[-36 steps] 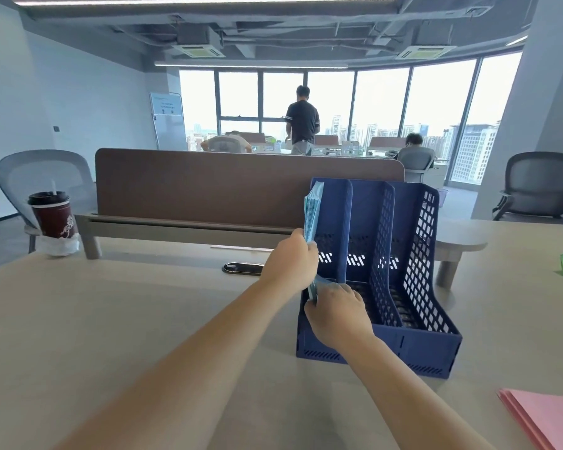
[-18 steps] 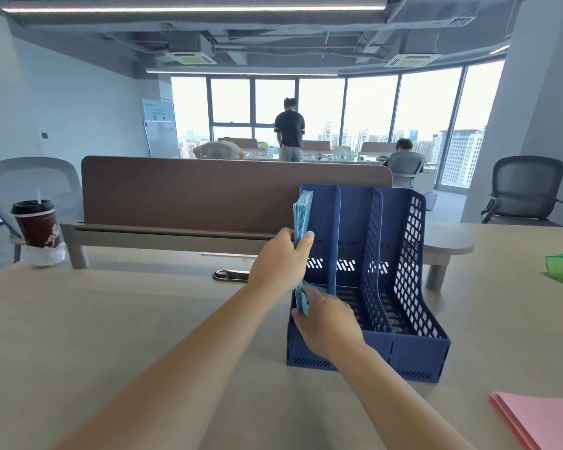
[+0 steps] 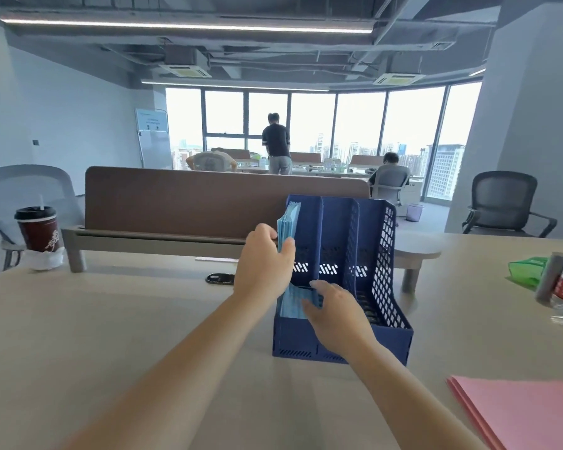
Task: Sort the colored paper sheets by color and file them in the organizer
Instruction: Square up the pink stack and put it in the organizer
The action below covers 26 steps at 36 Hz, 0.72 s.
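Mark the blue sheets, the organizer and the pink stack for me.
blue sheets (image 3: 288,219): head view, upper end standing in the leftmost slot.
organizer (image 3: 398,344): head view, front wall near its right corner.
pink stack (image 3: 527,414): head view, middle of the top sheet.

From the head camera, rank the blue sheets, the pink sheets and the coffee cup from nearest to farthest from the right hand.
1. blue sheets: in the left slot of the organizer, at the fingertips of the right hand.
2. pink sheets: on the table, near right corner.
3. coffee cup: far left edge.
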Each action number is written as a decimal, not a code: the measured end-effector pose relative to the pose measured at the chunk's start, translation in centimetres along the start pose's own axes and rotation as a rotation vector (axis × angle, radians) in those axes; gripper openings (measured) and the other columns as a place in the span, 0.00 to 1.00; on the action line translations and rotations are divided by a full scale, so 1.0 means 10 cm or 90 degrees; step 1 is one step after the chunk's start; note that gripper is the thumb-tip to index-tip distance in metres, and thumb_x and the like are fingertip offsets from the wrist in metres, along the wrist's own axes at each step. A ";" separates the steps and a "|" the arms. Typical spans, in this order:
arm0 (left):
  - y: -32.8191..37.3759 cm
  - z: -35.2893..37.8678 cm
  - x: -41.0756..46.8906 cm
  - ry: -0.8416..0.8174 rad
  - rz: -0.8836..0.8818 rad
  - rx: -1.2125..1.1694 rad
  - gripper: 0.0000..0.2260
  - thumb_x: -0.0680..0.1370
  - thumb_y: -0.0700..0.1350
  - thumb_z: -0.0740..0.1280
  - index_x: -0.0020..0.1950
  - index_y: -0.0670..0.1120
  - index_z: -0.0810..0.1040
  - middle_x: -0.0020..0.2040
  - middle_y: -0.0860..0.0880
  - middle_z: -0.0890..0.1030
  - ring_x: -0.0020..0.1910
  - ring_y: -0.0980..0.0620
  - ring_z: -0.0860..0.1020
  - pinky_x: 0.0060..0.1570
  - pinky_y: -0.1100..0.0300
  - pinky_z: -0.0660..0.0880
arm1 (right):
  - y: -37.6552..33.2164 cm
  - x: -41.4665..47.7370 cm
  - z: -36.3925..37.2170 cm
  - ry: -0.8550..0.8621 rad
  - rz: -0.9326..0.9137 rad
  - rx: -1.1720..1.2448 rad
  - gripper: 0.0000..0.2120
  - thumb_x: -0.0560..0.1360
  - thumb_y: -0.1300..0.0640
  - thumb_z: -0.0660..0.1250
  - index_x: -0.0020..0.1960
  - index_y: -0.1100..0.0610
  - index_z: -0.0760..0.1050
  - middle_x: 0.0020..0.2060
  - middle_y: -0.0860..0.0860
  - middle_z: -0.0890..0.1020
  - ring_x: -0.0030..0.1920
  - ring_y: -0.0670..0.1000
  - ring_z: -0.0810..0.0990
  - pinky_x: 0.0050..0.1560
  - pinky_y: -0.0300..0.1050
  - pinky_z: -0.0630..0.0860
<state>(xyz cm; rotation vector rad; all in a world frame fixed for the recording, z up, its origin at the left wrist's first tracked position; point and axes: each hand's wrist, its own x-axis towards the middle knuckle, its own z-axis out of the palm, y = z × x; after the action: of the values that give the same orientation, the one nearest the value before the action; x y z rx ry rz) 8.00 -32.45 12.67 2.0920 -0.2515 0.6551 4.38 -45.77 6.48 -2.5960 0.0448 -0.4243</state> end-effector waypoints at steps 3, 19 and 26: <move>0.14 -0.03 -0.22 -0.042 -0.010 -0.026 0.07 0.80 0.51 0.60 0.51 0.48 0.69 0.45 0.49 0.77 0.39 0.50 0.77 0.37 0.54 0.73 | 0.05 -0.16 -0.21 0.015 0.009 -0.010 0.22 0.81 0.46 0.59 0.73 0.51 0.68 0.66 0.50 0.75 0.65 0.52 0.72 0.63 0.49 0.73; 1.44 0.89 -1.90 -0.357 0.013 -0.149 0.06 0.79 0.49 0.60 0.48 0.49 0.76 0.42 0.50 0.81 0.42 0.50 0.80 0.44 0.53 0.76 | 1.26 -1.80 -1.48 0.065 0.184 -0.128 0.21 0.81 0.47 0.60 0.72 0.52 0.71 0.68 0.53 0.76 0.66 0.56 0.75 0.64 0.47 0.72; 1.60 1.54 -2.47 -0.423 -0.109 -0.116 0.12 0.76 0.46 0.63 0.52 0.41 0.79 0.49 0.42 0.81 0.50 0.44 0.79 0.36 0.57 0.68 | 1.92 -2.20 -1.54 0.023 0.285 -0.125 0.19 0.81 0.48 0.60 0.69 0.52 0.75 0.67 0.53 0.78 0.66 0.55 0.75 0.65 0.46 0.71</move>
<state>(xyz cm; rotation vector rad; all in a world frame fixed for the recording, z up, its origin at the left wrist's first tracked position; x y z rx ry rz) -13.79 -55.81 3.69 2.0632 -0.4741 -0.1795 -20.39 -67.46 3.42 -2.6597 0.6966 -0.3114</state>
